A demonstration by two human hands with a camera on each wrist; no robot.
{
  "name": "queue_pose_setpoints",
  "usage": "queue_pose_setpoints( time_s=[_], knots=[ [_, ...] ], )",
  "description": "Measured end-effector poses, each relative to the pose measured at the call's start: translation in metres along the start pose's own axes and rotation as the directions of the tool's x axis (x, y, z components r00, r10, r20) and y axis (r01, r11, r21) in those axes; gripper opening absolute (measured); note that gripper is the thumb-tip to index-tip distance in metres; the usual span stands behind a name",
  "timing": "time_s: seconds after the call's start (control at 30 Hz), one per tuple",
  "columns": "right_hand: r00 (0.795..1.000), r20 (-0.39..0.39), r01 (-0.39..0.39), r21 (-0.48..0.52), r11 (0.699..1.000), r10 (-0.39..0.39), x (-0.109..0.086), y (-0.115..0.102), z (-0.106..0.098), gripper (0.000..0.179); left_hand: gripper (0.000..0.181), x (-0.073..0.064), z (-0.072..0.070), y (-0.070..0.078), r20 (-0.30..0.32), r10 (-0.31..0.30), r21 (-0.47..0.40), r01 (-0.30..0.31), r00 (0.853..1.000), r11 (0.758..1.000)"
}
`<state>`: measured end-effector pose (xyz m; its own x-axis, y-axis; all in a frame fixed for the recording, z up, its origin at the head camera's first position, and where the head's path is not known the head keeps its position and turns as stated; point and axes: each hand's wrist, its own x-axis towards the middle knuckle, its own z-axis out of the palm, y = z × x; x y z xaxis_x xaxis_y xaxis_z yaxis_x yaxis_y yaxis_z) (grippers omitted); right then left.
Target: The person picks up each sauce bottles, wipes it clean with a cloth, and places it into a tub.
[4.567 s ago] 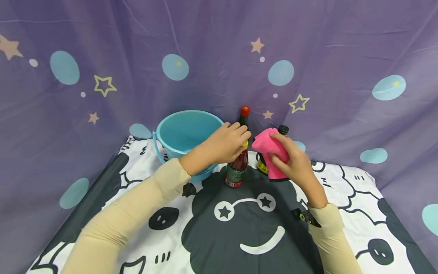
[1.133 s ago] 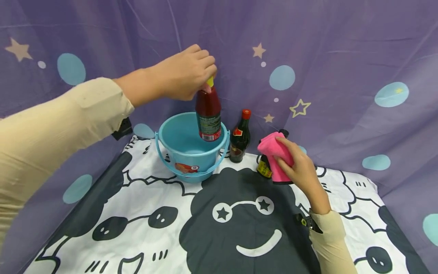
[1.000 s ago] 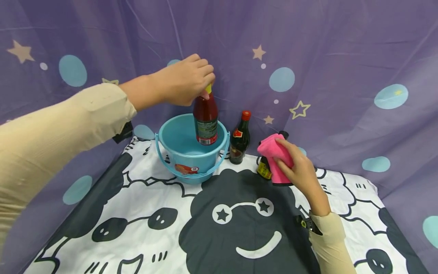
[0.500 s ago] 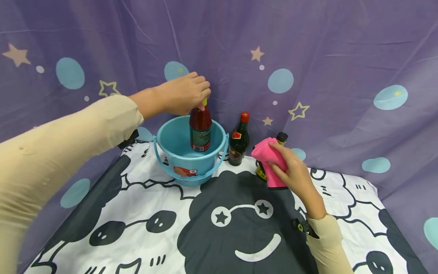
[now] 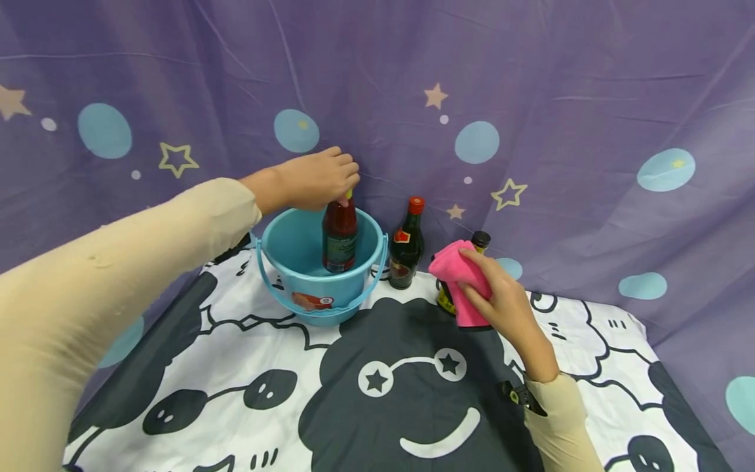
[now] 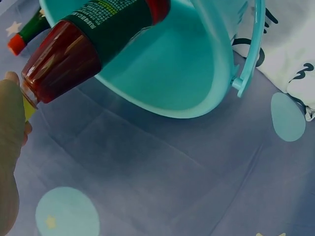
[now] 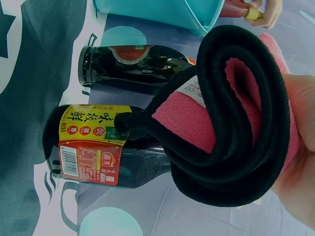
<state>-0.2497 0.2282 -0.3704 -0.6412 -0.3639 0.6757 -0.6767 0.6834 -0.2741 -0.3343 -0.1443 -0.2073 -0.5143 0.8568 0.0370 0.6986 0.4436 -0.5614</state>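
Note:
My left hand (image 5: pixel 321 178) grips a red sauce bottle (image 5: pixel 339 239) by its yellow-capped neck. The bottle hangs upright inside the light blue bucket (image 5: pixel 295 259), its base below the rim; in the left wrist view its red body and green label (image 6: pixel 110 24) cross the bucket's mouth. My right hand (image 5: pixel 501 295) holds a folded pink cloth (image 5: pixel 463 278), fingers on one side and thumb on the other. Behind the cloth, partly hidden, stands a dark soy sauce bottle (image 5: pixel 480 241) with a black cap; the right wrist view shows its yellow and red label (image 7: pixel 91 142).
A dark bottle with a red cap (image 5: pixel 407 242) stands between the bucket and the cloth. The bucket's handle (image 5: pixel 354 303) hangs down in front. A sheep-patterned cover (image 5: pixel 236 360) lies over the surface, and a purple curtain (image 5: pixel 377 78) rises behind it.
Earlier my left hand took hold of the red sauce bottle right of the bucket and lifted it over the rim. Since then the bottle has sunk into the bucket. My right hand keeps the cloth.

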Motion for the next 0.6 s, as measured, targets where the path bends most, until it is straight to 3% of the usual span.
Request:
queue_pose_setpoints(
  time_s=[0.4,0.6],
  knots=[
    [1.000,0.003,0.008,0.001,1.000,-0.008,0.002,-0.002,0.000,0.064,0.029,0.001,0.021,-0.001,0.099,0.029,0.033,-0.032,0.995,0.999],
    [1.000,0.006,0.002,0.005,1.000,-0.002,0.002,-0.002,0.000,0.064,0.027,0.003,0.030,-0.001,0.147,0.020,0.009,-0.022,0.989,1.000]
  ],
)
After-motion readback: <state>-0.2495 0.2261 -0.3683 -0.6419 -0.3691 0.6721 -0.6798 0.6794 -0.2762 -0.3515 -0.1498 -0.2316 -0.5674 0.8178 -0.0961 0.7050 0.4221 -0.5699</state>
